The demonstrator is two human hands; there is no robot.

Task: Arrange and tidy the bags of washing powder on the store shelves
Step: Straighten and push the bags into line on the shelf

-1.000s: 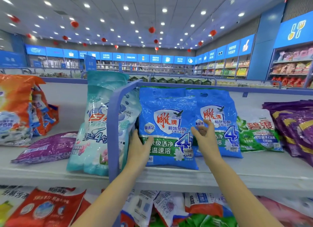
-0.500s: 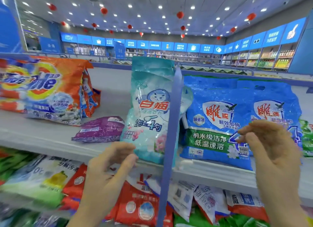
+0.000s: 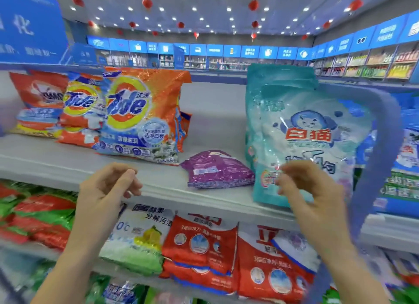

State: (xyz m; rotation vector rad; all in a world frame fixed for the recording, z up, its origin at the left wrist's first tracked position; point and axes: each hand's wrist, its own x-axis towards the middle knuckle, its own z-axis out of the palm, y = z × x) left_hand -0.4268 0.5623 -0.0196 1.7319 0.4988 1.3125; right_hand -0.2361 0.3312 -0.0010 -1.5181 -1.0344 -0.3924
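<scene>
A small purple bag (image 3: 218, 169) lies flat on the grey top shelf (image 3: 68, 165), between the orange Tide bags (image 3: 140, 115) and an upright teal cat-logo bag (image 3: 301, 135). My left hand (image 3: 108, 190) hovers in front of the shelf edge, left of the purple bag, fingers loosely curled and holding nothing. My right hand (image 3: 310, 188) hovers in front of the teal bag's lower part, fingers also loosely curled, holding nothing. Blue bags (image 3: 405, 158) stand at the far right behind a blue shelf divider (image 3: 383, 158).
A red bag (image 3: 38, 99) stands at the far left of the top shelf. The shelf below holds red bags (image 3: 199, 244), a white-green bag (image 3: 140, 240) and red-green bags (image 3: 38, 217). Store aisles and blue signs fill the background.
My view has swung left from the blue bags to the purple and Tide bags. Both hands left the blue bags and now hover by the shelf edge, holding nothing.
</scene>
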